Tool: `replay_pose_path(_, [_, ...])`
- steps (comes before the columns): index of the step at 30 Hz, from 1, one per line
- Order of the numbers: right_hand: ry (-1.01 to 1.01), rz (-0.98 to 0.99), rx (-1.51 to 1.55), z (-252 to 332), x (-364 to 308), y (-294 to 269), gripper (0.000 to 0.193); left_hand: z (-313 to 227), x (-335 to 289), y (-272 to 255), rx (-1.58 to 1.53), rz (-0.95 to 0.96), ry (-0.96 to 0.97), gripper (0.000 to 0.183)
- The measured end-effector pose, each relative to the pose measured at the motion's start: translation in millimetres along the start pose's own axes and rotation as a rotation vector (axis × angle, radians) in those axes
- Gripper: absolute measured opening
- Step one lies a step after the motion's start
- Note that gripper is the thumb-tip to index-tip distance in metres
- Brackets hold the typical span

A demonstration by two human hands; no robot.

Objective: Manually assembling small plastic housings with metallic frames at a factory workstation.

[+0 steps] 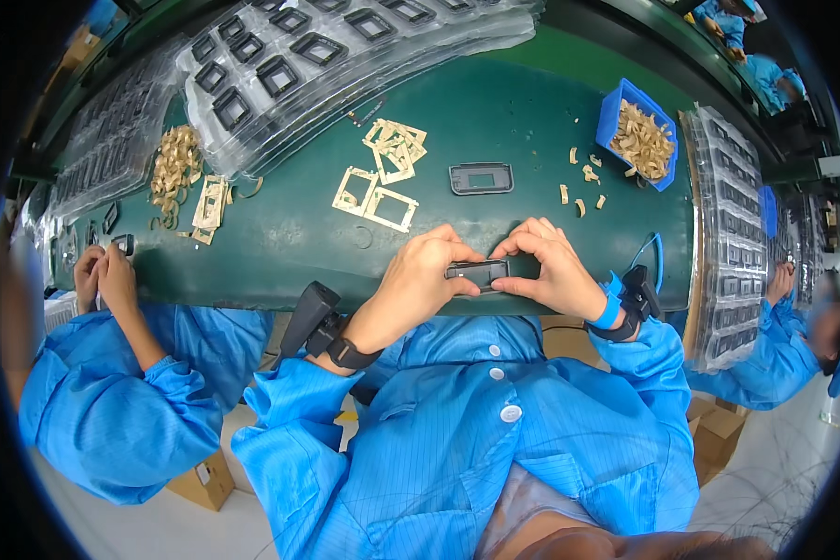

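Between my two hands, just above the table's near edge, is a black plastic frame [477, 273] with a window-like middle. My left hand [422, 272] pinches its left end between thumb and fingers. At the other end, my right hand [549, 268] grips it the same way, thumb low and fingers over the top edge. Another black frame [481, 178] with a rectangular opening lies flat on the green table, a little beyond my hands. Cream-coloured cut-out sheets [377, 198] with rectangular holes are piled loosely to the left of that frame.
A blue bin [610, 118] of curled tan scraps stands at the right, small pieces [581, 207] scattered beside it. Clear trays [280, 121] of black frames fill the far left; more stacked trays [724, 243] line the right edge. Co-workers' hands [109, 277] are at left and right.
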State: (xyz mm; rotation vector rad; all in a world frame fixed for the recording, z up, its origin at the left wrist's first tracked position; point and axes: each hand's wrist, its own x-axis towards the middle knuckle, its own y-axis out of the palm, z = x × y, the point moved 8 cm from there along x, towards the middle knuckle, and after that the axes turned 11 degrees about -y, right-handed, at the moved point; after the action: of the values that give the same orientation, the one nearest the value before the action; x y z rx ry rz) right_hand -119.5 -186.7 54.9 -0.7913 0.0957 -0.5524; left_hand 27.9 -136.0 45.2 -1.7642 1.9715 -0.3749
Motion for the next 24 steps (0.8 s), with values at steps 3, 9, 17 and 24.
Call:
replay_pose_path(3, [0.023,0.002,-0.043,2,1,2,0.037,4,3,2,-0.024,0.005,-0.010,0.043])
replay_pose_path(9, [0.068,-0.037,-0.128,3,3,4,0.039,1,4,2,-0.006,-0.010,0.001,0.042])
replay_pose_path(17, [0.082,0.124,-0.059,-1,11,2,0.040,8,6,-1,-0.045,0.088,0.002,0.044])
replay_pose_path(24, [-0.052,0.001,-0.050,14,12,15,0.042,8,5,-2,-0.095,0.088,-0.001,0.042])
